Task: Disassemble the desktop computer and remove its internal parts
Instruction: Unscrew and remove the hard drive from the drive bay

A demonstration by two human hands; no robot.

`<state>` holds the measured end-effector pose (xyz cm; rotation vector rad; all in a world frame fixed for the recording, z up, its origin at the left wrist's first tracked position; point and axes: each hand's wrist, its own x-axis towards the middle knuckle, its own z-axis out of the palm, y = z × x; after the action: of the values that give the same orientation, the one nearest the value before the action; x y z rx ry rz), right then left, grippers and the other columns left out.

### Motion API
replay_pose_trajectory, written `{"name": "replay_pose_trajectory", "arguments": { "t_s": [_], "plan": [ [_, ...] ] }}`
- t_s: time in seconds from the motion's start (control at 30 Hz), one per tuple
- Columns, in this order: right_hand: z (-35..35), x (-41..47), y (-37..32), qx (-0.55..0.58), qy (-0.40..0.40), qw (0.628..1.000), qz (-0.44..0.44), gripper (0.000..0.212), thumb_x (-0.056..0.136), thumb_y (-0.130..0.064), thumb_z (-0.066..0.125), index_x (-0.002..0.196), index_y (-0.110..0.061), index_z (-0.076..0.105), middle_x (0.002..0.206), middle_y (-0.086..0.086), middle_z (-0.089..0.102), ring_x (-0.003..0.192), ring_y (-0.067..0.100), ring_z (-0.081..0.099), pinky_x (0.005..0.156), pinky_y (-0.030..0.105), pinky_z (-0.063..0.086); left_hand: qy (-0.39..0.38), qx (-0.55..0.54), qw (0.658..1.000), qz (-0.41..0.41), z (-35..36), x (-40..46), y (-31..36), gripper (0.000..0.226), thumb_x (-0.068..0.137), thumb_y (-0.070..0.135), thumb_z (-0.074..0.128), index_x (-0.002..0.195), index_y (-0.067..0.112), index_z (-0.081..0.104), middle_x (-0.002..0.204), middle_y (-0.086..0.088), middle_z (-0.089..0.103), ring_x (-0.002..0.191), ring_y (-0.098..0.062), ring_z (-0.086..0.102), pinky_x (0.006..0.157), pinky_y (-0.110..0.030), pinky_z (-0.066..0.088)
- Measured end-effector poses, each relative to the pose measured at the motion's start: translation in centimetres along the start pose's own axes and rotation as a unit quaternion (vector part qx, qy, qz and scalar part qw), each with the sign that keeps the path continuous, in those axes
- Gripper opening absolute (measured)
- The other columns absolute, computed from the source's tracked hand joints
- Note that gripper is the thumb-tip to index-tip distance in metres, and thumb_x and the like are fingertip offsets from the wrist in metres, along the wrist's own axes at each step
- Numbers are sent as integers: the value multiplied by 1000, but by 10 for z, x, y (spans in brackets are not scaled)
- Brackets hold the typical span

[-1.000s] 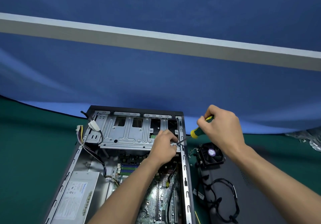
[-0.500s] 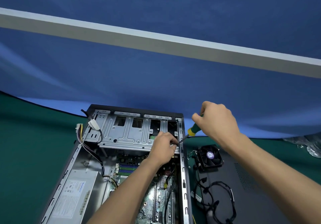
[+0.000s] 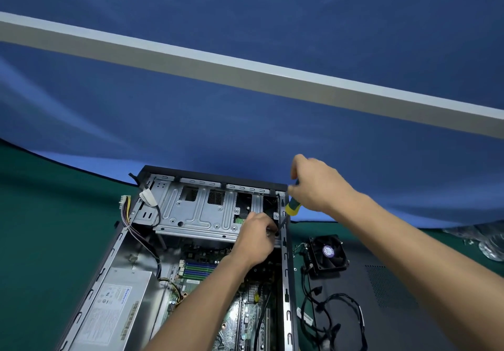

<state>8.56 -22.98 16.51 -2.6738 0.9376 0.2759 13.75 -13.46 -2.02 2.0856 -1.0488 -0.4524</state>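
An open desktop case lies flat on the green table. Its metal drive cage spans the far end. My right hand grips a screwdriver with a green and yellow handle above the case's right rail, its dark shaft slanting down to the cage's right front corner. My left hand is inside the case with curled fingers pinching at the shaft's tip. The motherboard and the silver power supply lie in the case.
A black cooler fan sits on the black side panel to the right of the case, with loose black cables in front of it. Yellow and purple power wires hang over the case's left wall. Clear plastic lies far right.
My right hand has lifted and tilted the screwdriver handle up, so the shaft stands steeper. My left hand stays at the tip by the cage's right corner. The view has tilted slightly.
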Motion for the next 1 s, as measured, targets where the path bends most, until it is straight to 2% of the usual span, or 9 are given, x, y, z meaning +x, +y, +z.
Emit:
{"name": "replay_pose_trajectory", "arguments": {
  "t_s": [0.07,0.17,0.27,0.4,0.5,0.63,0.77,0.9,1.0],
  "plan": [
    [-2,-1,1,2,-25,999,-20,21,87,-20,59,101,-16,45,104,5,49,85,25,51,63,31,39,0,-1,1000,2,0,0,1,22,84,-1,54,99,8,68,103,-2,62,99,-15,43,76,-11,31],
    [-3,-2,2,2,-7,1000,-11,29,93,-39,50,94,-10,50,94,7,58,76,26,59,62,33,44,8,-8,1000,-12,0,0,-1,22,85,1,55,99,12,67,104,1,59,99,-10,43,80,-8,30],
    [-2,0,2,15,-14,999,-29,12,91,-22,51,99,-14,46,105,6,50,85,27,55,67,33,42,4,5,1000,8,0,-1,0,23,84,1,54,99,10,68,102,-1,62,95,-11,40,74,-9,29],
    [-1,-1,-2,-11,8,1000,-25,25,94,-37,49,98,-12,47,98,6,56,83,28,56,68,34,44,9,-2,1000,-2,0,0,-1,25,84,1,53,100,12,68,100,2,60,94,-10,40,74,-9,29],
    [0,2,-3,6,-1,999,-39,15,91,-23,50,102,-13,52,106,4,53,91,26,54,71,33,43,1,9,1000,16,0,-1,-1,22,83,2,56,99,10,68,99,0,61,93,-13,40,73,-12,30],
    [1,0,-1,-8,52,999,-5,36,92,-48,46,92,-12,52,88,3,59,80,27,57,60,32,38,4,-16,1000,-7,1,0,-2,17,83,8,63,99,13,68,101,2,59,96,-10,42,77,-10,30],
    [6,-1,6,-4,83,996,-10,14,90,-25,48,96,-12,47,93,2,56,80,27,55,56,31,34,2,-13,1000,6,2,0,-1,14,84,13,67,97,12,69,99,4,61,92,-9,39,74,-13,29],
    [4,-3,7,-14,60,998,12,30,88,-46,51,91,-17,48,93,-1,58,80,24,56,61,31,37,7,-22,1000,-17,3,1,-3,13,83,16,69,96,16,68,101,4,59,92,-7,39,79,-14,32],
    [6,-2,9,32,60,998,-1,17,93,-28,47,101,-13,49,100,3,56,84,28,56,66,33,41,3,-13,1000,-11,2,3,-1,16,83,17,69,98,13,70,100,4,61,92,-9,39,77,-15,32]
  ]
}}
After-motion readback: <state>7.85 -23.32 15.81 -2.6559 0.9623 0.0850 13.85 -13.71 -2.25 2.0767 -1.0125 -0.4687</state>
